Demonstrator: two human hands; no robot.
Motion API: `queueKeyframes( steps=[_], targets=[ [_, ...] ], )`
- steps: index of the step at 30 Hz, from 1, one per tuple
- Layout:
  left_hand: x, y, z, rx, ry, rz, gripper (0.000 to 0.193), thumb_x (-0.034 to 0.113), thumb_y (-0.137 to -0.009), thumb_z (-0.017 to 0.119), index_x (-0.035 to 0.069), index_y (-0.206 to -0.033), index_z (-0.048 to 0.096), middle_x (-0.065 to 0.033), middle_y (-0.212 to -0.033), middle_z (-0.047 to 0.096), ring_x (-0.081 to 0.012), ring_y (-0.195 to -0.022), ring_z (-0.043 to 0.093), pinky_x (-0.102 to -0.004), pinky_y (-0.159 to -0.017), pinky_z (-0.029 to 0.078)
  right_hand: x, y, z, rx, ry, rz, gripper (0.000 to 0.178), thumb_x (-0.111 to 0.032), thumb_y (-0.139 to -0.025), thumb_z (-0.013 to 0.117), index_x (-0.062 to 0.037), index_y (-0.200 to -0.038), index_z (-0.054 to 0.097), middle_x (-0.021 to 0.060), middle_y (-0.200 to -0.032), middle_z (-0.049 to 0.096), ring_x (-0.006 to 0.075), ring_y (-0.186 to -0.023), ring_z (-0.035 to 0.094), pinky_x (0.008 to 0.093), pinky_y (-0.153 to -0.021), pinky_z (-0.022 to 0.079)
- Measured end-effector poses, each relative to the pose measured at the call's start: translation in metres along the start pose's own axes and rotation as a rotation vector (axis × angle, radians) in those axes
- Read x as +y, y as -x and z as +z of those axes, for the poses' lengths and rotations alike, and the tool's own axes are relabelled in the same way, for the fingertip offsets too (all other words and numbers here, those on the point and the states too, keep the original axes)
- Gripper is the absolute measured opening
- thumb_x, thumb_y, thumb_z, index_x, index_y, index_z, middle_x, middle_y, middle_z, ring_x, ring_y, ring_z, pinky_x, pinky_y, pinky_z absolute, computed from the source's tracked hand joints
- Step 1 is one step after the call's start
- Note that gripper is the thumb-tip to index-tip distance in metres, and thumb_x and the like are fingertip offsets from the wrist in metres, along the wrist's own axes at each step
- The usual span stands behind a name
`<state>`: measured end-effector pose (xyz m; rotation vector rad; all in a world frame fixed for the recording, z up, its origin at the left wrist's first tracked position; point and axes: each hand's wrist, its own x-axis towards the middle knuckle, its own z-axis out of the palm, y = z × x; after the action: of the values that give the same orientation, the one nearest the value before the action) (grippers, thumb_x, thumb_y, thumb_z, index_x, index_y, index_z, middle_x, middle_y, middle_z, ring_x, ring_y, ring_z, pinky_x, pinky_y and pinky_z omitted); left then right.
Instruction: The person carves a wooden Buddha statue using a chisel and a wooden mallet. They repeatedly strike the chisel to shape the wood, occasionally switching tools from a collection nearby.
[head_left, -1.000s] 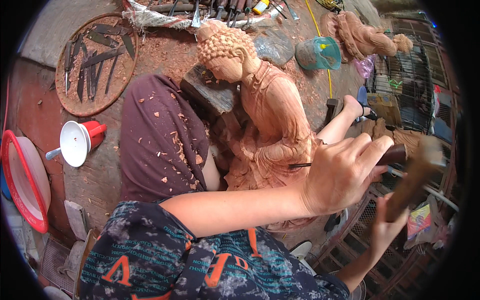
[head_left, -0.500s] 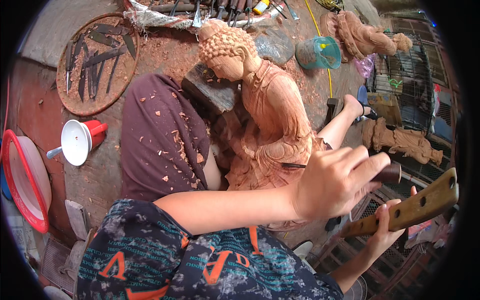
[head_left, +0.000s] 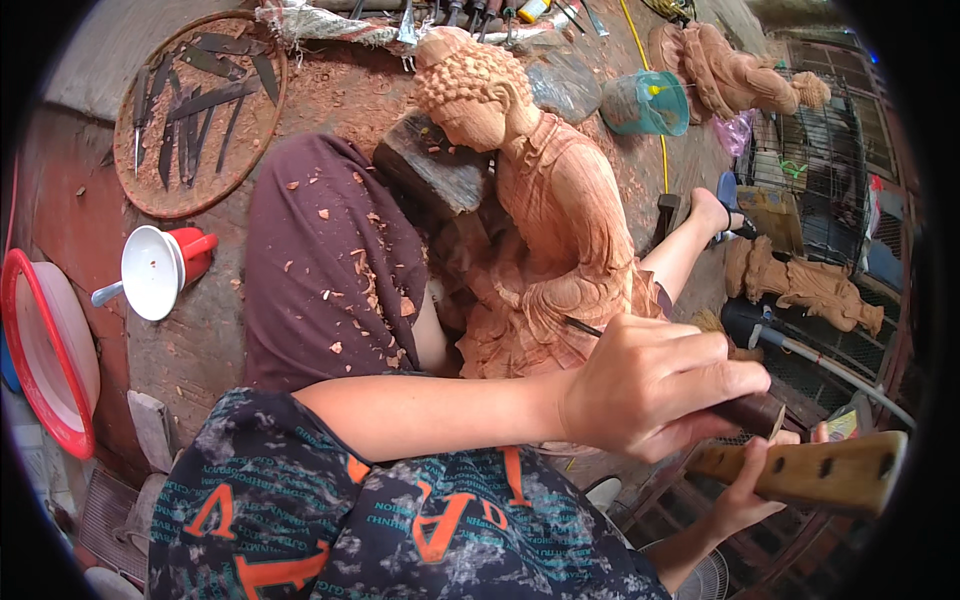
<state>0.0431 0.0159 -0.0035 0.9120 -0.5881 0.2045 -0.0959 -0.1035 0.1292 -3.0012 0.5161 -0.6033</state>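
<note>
A carved wooden seated figure (head_left: 570, 200) with a curly-haired head leans in front of me, its robe folds cut in relief. My left hand (head_left: 660, 390) is closed around a chisel (head_left: 752, 412). Its dark handle sticks out to the right, and the thin dark blade points at the figure's lower robe folds. Whether the edge touches the wood cannot be told. At the lower right, my right hand (head_left: 752, 490) grips a flat wooden mallet (head_left: 835, 472) marked with dark spots. The mallet is close to the chisel handle's end.
A dark wood block (head_left: 435, 165) stands against the figure. Far left lies a round tray (head_left: 262, 150) of blades; nearer are a white cup (head_left: 150, 275) and a red-rimmed basin (head_left: 50, 350). A teal bucket (head_left: 645, 103) and other carvings (head_left: 800, 285) are at the right. Wood chips litter my lap.
The mallet has swung down toward me and turned more level. My left hand has tilted the chisel, its handle end now lower. The view has shifted slightly.
</note>
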Motion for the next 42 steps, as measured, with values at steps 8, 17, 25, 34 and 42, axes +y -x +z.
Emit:
queueKeyframes(
  steps=[8,17,25,34,42],
  targets=[
    [0.002,0.011,-0.009,-0.054,0.12,0.044,0.046,0.029,-0.065,0.075,0.006,-0.102,0.064,-0.0033,-0.063,0.052,-0.0192,-0.052,0.054,-0.0309,-0.045,0.041,0.002,0.032,-0.001,-0.047,0.423,-0.177,0.048,-0.001,-0.084,0.054,0.0124,-0.125,0.033,0.011,-0.089,0.051,0.0227,-0.084,0.052,0.0356,-0.086,0.043],
    [-0.001,0.015,-0.017,-0.173,0.146,0.053,0.04,0.03,-0.066,0.075,0.009,-0.098,0.064,-0.002,-0.065,0.05,-0.019,-0.052,0.052,-0.0315,-0.045,0.04,-0.005,0.044,0.004,-0.015,0.42,-0.236,0.038,-0.006,-0.085,0.054,0.01,-0.116,0.04,0.0135,-0.083,0.052,0.0272,-0.076,0.052,0.0392,-0.08,0.044],
    [0.004,0.017,-0.014,-0.23,0.083,0.112,0.039,0.037,-0.069,0.07,0.01,-0.097,0.064,0.0004,-0.066,0.046,-0.0166,-0.051,0.049,-0.0287,-0.044,0.038,-0.017,0.055,0.008,0.124,0.08,0.094,0.052,-0.015,-0.086,0.054,-0.0002,-0.128,0.027,0.0051,-0.075,0.045,0.0141,-0.068,0.048,0.0409,-0.092,0.035],
    [0.005,0.007,-0.007,-0.041,0.123,-0.053,0.035,0.028,-0.064,0.075,0.009,-0.089,0.062,-0.0028,-0.064,0.05,-0.0216,-0.054,0.053,-0.0335,-0.046,0.04,-0.015,0.051,0.006,0.15,0.085,0.111,0.049,-0.004,-0.081,0.057,0.0058,-0.126,0.041,0.0103,-0.097,0.054,0.0215,-0.088,0.054,0.0339,-0.085,0.044],
    [0.003,0.012,-0.016,-0.12,0.183,-0.015,0.032,0.029,-0.067,0.075,0.01,-0.089,0.063,-0.0012,-0.062,0.048,-0.0191,-0.05,0.051,-0.032,-0.043,0.038,-0.011,0.051,0.015,0.135,0.19,-0.051,0.035,-0.018,-0.085,0.058,0.0032,-0.111,0.047,0.0105,-0.088,0.052,0.0199,-0.08,0.05,0.0354,-0.07,0.045]
  ],
)
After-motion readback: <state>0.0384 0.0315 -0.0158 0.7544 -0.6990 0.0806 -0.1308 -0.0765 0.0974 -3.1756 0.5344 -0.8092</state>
